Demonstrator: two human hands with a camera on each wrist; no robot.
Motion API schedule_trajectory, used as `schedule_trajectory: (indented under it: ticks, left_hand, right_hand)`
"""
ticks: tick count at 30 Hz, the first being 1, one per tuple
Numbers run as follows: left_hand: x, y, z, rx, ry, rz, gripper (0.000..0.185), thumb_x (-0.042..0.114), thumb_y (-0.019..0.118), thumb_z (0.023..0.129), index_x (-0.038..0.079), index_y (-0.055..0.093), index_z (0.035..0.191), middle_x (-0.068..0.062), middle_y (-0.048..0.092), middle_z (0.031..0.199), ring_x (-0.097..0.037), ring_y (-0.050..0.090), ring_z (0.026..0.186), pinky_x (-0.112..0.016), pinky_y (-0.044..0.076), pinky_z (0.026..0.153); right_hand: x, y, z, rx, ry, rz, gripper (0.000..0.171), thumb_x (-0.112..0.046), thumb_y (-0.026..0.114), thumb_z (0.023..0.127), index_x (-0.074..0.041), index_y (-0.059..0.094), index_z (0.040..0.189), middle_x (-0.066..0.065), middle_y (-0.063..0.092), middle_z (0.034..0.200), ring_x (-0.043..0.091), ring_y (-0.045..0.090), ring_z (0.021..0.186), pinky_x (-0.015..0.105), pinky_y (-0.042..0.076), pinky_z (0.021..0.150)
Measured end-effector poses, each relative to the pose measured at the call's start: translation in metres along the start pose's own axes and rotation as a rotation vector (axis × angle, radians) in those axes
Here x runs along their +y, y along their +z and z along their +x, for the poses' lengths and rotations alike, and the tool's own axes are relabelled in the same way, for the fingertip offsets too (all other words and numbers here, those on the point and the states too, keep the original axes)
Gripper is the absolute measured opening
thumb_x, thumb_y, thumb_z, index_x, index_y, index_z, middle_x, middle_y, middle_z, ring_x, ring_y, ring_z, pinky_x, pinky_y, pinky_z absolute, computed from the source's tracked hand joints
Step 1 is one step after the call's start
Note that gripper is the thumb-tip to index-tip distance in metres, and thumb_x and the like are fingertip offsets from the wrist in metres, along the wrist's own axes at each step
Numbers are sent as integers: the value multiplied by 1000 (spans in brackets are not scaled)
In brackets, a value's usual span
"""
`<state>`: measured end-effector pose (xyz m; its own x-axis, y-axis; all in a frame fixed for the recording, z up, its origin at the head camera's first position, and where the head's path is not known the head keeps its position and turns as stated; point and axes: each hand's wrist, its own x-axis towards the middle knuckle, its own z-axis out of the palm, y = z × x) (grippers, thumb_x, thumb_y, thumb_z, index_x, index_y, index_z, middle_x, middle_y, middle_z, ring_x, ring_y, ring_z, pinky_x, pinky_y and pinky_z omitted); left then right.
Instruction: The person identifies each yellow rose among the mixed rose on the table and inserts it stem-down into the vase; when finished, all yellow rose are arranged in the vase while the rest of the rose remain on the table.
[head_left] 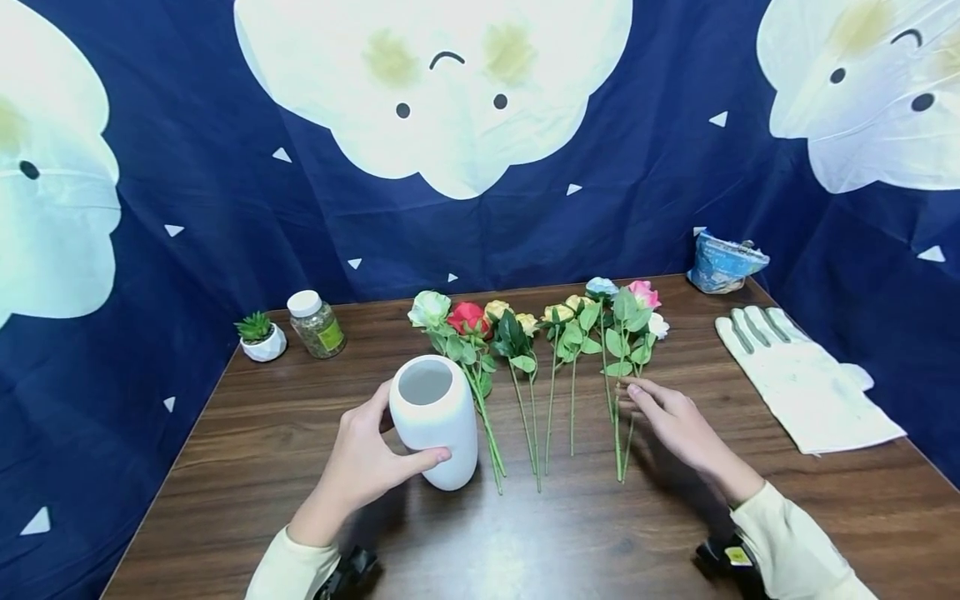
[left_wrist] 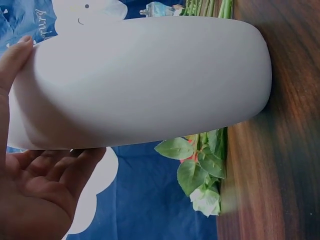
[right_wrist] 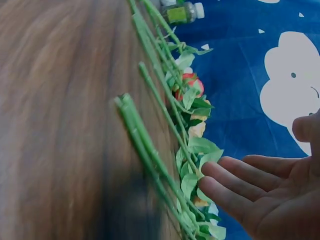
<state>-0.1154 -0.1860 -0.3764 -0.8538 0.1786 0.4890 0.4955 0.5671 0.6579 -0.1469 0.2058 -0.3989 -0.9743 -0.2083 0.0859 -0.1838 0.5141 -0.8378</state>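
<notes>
A plain white vase (head_left: 442, 421) is gripped near its upper part by my left hand (head_left: 367, 454), thumb on the near side and fingers round the far side. In the left wrist view the vase (left_wrist: 150, 80) fills most of the picture. I cannot tell whether its base touches the table. My right hand (head_left: 678, 425) is beside the stems (head_left: 618, 442) of the rightmost flowers, which include a pink one (head_left: 643, 294). In the right wrist view this hand (right_wrist: 260, 195) has its fingers extended, thumb apart, holding nothing. Whether the fingertips touch a stem is unclear.
Artificial flowers lie in a row, among them a red one (head_left: 468, 318) and a pale green one (head_left: 430, 308). A potted succulent (head_left: 262, 340) and a lidded jar (head_left: 318, 327) stand at left. White gloves (head_left: 806, 383) and a blue packet (head_left: 723, 265) are at right.
</notes>
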Motion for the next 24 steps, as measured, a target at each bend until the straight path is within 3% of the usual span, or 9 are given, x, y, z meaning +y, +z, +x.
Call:
schedule_trajectory:
  ticks: [5,8,11,16,24]
  left_hand:
    - [2,-3,1,-26,-35,-17,83,21,100,63,5,60,135,-5,74,117,-16,72,101,-38,63,83]
    - [4,-3,2,-42,-55,-36,82,20,99,64,5,60,134,-5,73,117,-16,71,102,-39,63,85]
    - [6,-4,2,-57,-67,-56,80,18,99,65,4,60,133,-5,73,118,-15,71,104,-38,63,87]
    - [7,-5,3,-72,-85,-76,79,18,99,66,5,60,134,-5,73,119,-15,70,105,-38,62,89]
    - [6,-5,2,-78,-93,-89,78,19,99,67,6,60,133,-4,73,119,-15,70,106,-41,62,88]
  right_hand:
    - [-3,-1,15,-103,54,275,52,-19,30,115,24,36,144,43,49,140,48,62,121,36,56,101]
    - [-3,0,25,-130,110,357,57,-23,28,115,26,34,143,45,46,141,38,66,119,32,57,99]
    - [-2,2,33,-148,173,399,61,-27,26,115,26,33,144,44,46,142,29,68,117,29,57,97]
    - [-2,8,43,-166,246,438,64,-31,25,115,24,30,147,43,46,144,32,66,121,29,57,98]
    - [4,12,63,-152,289,571,62,-28,26,115,23,28,148,39,48,144,14,71,105,29,58,95]
